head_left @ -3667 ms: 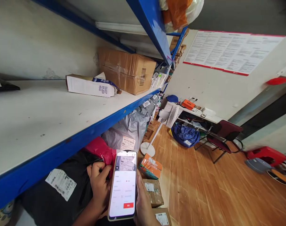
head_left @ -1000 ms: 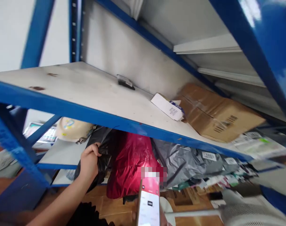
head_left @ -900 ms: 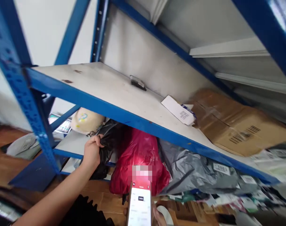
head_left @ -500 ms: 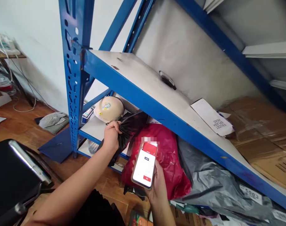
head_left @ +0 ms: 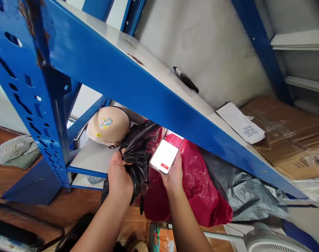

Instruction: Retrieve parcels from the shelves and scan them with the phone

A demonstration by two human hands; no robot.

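My left hand [head_left: 119, 175] is closed around the gathered neck of a black plastic parcel bag [head_left: 140, 150] that lies on the lower shelf of a blue metal rack. My right hand [head_left: 172, 175] holds a smartphone [head_left: 167, 154] with a lit white and red screen, tilted toward the bags under the shelf edge. Right of the black bag lies a red parcel bag [head_left: 198, 185], and a grey parcel bag [head_left: 243, 196] lies beyond it.
A beige helmet [head_left: 108, 125] sits on the lower shelf left of the black bag. The upper shelf board [head_left: 149, 75] carries a black marker [head_left: 186, 79], a white carton [head_left: 241, 122] and a brown cardboard box [head_left: 285, 140]. A white fan [head_left: 270, 239] stands low right, a blue upright [head_left: 30, 91] at left.
My view has swung left and dropped under the upper shelf. My left hand has kept hold of the black bag and pulled it outward. The phone has moved up, closer to the bags.
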